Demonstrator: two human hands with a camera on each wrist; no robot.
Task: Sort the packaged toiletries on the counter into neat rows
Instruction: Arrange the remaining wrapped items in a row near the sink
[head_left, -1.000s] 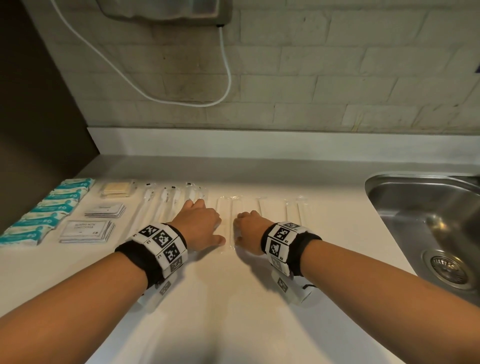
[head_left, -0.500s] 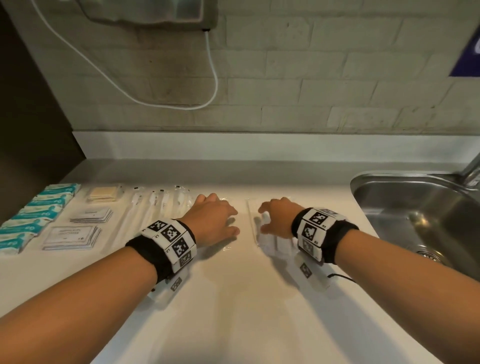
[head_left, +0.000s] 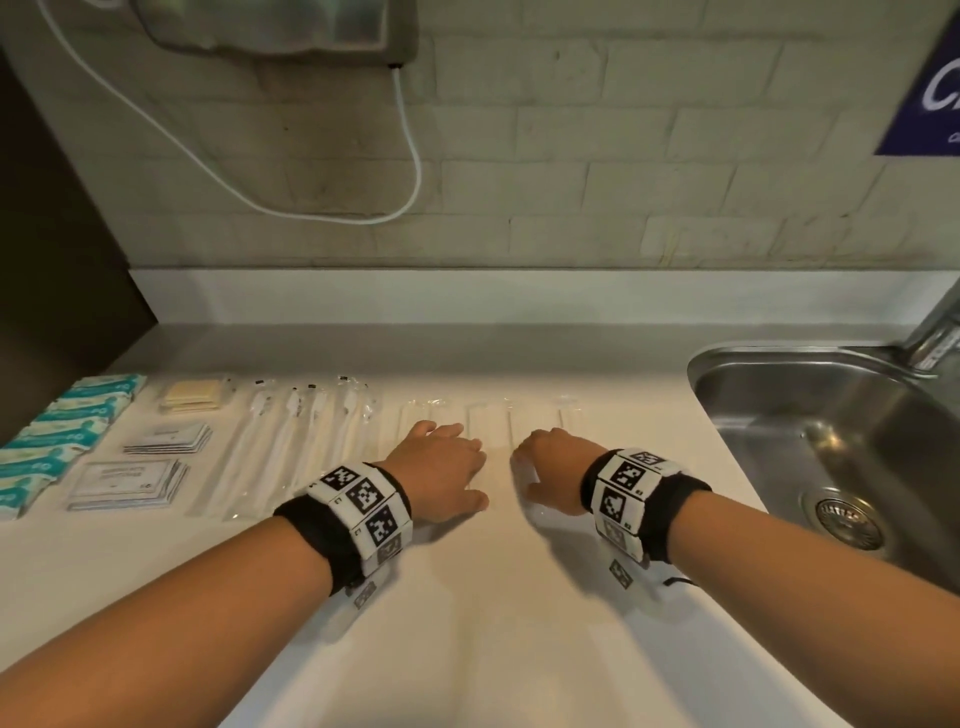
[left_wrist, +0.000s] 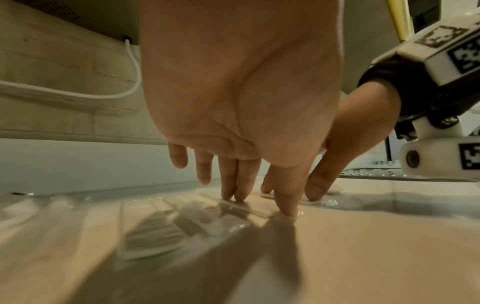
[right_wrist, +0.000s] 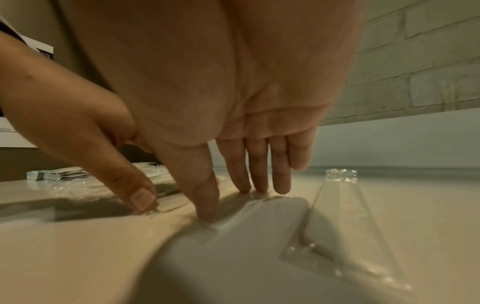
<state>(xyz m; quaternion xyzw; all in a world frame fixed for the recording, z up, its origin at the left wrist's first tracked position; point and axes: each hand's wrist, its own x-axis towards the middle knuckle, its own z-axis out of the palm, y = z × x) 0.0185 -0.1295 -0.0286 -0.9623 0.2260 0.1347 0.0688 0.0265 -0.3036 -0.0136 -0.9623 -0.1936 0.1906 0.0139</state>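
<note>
Nearest the camera, both forearms reach out over the pale surface (head_left: 467, 623), wrists banded. The left hand (head_left: 441, 470) and the right hand (head_left: 553, 475) lie side by side, close but not touching, both palm-down with the fingers fairly straight. Neither is clamped on anything: the left fingertips (left_wrist: 235, 193) and right fingertips (right_wrist: 255, 185) press flat on clear wrapped packets (head_left: 491, 426), pinning them to the surface.

These packets are long and thin, and their long axis runs away from the person, toward the wall, so the fingers lie along them, not across. They sit directly under and just beyond both hands; one more packet (right_wrist: 340, 203) lies just right of the right hand, which is the nearer hand for it (the sink (head_left: 779, 364) is close on that side).

Farther left, wrapped toothbrushes (head_left: 291, 447) lie parallel in the same direction, then card sachets (head_left: 130, 483) and teal packs (head_left: 57, 441) in rows.

The next nudge is probably sideways, closing the gaps.
</note>
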